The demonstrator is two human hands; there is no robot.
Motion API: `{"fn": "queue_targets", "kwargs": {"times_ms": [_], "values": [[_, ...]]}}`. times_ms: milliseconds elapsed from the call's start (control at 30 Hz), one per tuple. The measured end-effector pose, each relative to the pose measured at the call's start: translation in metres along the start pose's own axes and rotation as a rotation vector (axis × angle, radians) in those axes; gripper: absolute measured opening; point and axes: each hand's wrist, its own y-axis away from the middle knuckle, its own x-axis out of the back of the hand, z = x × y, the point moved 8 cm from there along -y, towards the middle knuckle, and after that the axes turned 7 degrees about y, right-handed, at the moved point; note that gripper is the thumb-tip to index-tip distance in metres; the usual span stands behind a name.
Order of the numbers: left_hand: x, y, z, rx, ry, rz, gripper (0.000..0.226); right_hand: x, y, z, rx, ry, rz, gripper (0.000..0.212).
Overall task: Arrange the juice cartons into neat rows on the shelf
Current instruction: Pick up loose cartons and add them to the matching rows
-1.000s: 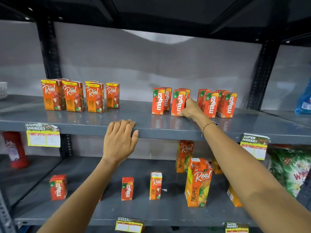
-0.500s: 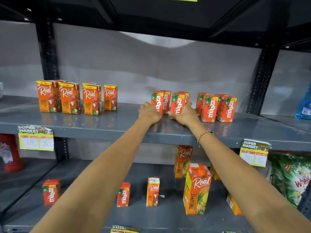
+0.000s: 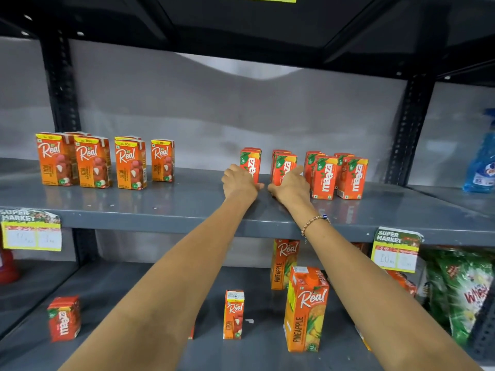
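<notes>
On the grey upper shelf stand two groups of small orange cartons. Several Real litchi cartons line up at the left. Several Maaza cartons stand at the right. My left hand grips the base of the leftmost Maaza carton, with another carton right behind it. My right hand holds the Maaza carton beside it; a bead bracelet is on that wrist. Both held cartons stand upright on the shelf, a small gap apart.
The lower shelf carries a lone Maaza carton, a small Real litchi carton and two tall Real pineapple cartons. Green detergent bags lie at the right, a blue bottle at the upper right. Price tags hang on the shelf edge.
My left hand left the shelf edge and reached up to the leftmost Maaza carton. My right hand stayed on its carton, and the two held cartons now stand straighter.
</notes>
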Motion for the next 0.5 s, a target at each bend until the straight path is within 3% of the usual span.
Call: {"fn": "queue_targets", "kwargs": {"times_ms": [500], "values": [[-0.0027,0.0034,0.0047,-0.057,-0.014,-0.009,0.076,-0.0028,-0.0021,0.0028,-0.003,-0.022,-0.038,0.075]]}}
